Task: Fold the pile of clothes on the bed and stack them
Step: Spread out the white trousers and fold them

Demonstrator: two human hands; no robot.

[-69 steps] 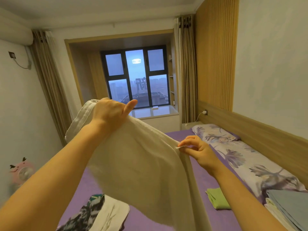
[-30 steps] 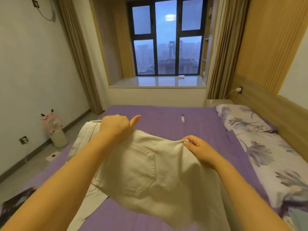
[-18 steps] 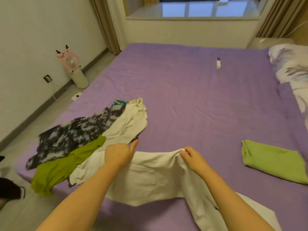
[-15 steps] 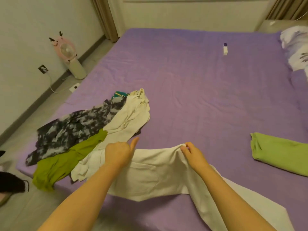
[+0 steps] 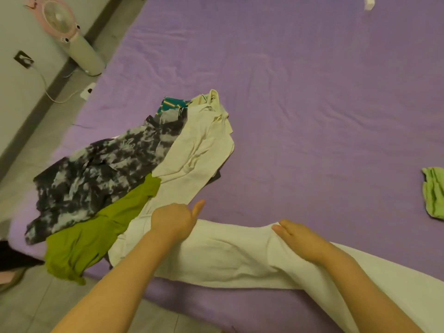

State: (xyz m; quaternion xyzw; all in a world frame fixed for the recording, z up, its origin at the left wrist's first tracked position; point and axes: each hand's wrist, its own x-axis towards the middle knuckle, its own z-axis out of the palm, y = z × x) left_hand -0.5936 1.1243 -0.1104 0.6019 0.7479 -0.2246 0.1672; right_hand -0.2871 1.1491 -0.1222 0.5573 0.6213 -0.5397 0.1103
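Observation:
Cream-white trousers point(image 5: 228, 258) lie across the near edge of the purple bed point(image 5: 312, 104), waistband toward the far side, legs running off to the lower right. My left hand point(image 5: 174, 218) grips the waistband at its left end, thumb sticking up. My right hand point(image 5: 296, 237) pinches the waistband at its right end. To the left lies the unfolded pile: a black-and-white tie-dye garment point(image 5: 101, 169), an olive-green garment point(image 5: 96, 236), a cream garment point(image 5: 201, 150) and a bit of teal striped cloth point(image 5: 171, 106).
A folded light-green garment point(image 5: 433, 193) lies at the right edge of the bed. A small white object point(image 5: 368, 2) sits far up the bed. A pink fan point(image 5: 69, 27) stands on the floor by the left wall, its cable running to a socket point(image 5: 22, 62).
The trousers went from held up in the air down onto the bed. My view dropped from the window to the bed, and both hands kept hold of the waistband.

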